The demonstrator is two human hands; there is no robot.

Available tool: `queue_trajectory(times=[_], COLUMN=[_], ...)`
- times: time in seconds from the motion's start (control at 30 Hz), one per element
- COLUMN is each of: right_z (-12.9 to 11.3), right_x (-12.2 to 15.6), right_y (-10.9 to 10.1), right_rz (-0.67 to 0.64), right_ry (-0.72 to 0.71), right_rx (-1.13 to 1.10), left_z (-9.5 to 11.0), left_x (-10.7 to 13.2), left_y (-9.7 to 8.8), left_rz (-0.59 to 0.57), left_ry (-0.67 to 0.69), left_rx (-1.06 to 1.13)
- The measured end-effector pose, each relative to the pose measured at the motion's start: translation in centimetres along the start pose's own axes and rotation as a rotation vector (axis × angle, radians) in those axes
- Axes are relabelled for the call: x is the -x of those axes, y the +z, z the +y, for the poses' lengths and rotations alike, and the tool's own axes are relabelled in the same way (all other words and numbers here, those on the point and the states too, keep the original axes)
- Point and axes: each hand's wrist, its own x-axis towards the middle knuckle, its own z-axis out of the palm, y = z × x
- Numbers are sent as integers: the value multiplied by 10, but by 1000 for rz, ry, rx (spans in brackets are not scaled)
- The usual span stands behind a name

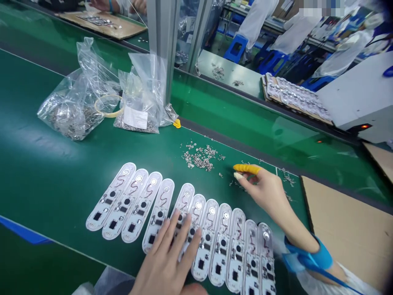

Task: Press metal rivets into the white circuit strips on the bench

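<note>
Your right hand wears a yellow finger cot; just behind that hand, a blue wrist strap with a blue cord meets your white sleeve.

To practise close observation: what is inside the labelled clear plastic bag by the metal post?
Small silver metal parts lie heaped low in the clear plastic bag. The white label hides those behind it, and single parts are too small to identify.

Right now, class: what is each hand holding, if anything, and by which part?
The left hand lies spread on the white circuit strips, gripping nothing. The right hand, with a yellow finger cot, shows nothing held at its fingertips.
</note>
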Motion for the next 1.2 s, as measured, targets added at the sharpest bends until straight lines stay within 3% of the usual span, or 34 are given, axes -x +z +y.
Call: queue_trajectory(times=[0.1, 0.23, 0.43, 0.6, 0.77, 0.9, 1.07, 1.2], right_z=[9, 1, -1, -25, -51, -47, -32, -33], right_x=[-14, -25, -48, -52, -46, -45, -53, -68], right_y=[8, 15, 20, 30, 44, 35, 18, 18], right_rz=[-94, -208, -134, -179, -234, -240, -231, -273], right_ry=[46, 46, 145, -21, -117, -114, 13, -20], right_rx=[-35, -36, -63, -13, 61, -42, -381, -530], left_z=[12, 16, 8, 17, 28, 18, -4, -11], left_x=[1, 2, -2, -2, 2, 4, 8, 11], left_y=[3, 0, 1, 4, 7, 2, -8, -13], left_rz=[-43, -74, -42, -101, -35, -14, 51, 55], left_ry=[9, -24, -68, -76, -72, -49, -44, 39], left_rx=[-53, -64, -85, -64, -47, 62, 257, 393])
